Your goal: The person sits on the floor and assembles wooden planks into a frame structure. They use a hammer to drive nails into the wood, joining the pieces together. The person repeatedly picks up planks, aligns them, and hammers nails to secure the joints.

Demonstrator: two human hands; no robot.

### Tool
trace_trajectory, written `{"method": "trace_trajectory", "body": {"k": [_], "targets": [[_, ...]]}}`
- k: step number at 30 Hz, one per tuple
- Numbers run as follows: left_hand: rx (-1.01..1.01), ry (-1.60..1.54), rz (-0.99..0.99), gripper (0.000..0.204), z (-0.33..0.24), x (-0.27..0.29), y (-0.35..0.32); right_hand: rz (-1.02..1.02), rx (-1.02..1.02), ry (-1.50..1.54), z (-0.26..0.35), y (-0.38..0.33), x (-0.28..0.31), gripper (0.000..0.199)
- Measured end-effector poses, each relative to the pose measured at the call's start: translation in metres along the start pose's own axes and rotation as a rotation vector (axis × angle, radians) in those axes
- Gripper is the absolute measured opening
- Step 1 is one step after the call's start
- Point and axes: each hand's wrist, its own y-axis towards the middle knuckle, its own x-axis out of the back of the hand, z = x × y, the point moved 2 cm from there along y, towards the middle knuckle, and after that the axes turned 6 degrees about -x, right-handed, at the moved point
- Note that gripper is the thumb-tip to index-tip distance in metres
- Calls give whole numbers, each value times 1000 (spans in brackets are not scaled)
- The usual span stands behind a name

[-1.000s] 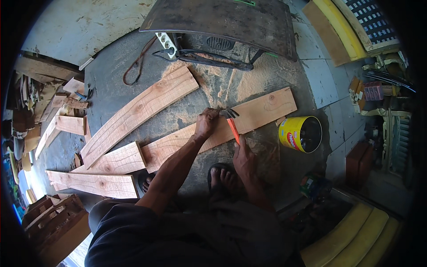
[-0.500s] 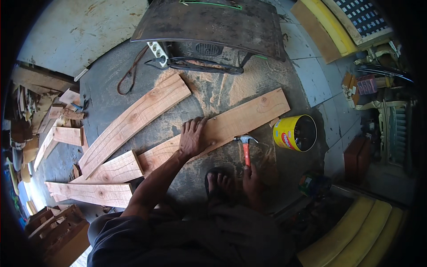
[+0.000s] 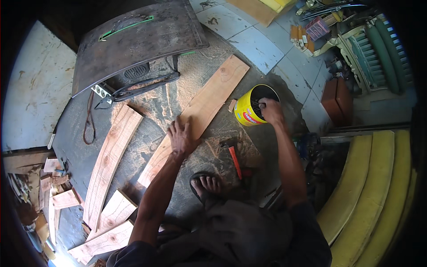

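Note:
My left hand (image 3: 181, 139) lies with its fingers spread on a long wooden plank (image 3: 215, 95), pressing on its upper face. My right hand (image 3: 271, 110) reaches into the mouth of a yellow can (image 3: 242, 111). Its fingers are curled together there, and their tips are partly hidden; dark contents fill the can, too small to tell apart. A claw hammer (image 3: 235, 162) with an orange-red handle rests on the floor between the plank and my right forearm, near my sandalled foot (image 3: 207, 183).
A curved board (image 3: 111, 162) and shorter planks (image 3: 111, 213) lie to the left. Beyond them is a pile of offcuts (image 3: 55, 189). A table saw (image 3: 138, 44) with a power strip (image 3: 101, 91) and cables stands at the far left. Yellow curved pieces (image 3: 369, 191) are stacked at right.
My right hand has let go of the hammer, leaving it on the floor, and moved into the can. My left hand stays on the plank. The view has turned to the right.

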Motion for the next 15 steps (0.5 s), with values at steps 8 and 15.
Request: {"method": "trace_trajectory", "body": {"k": [8, 15], "targets": [[-135, -307, -148, 40, 10, 46, 8, -223, -237, 46, 53, 7, -4, 25], [-155, -435, -351, 33, -85, 65, -48, 153, -313, 987, 141, -131, -54, 25]]}}
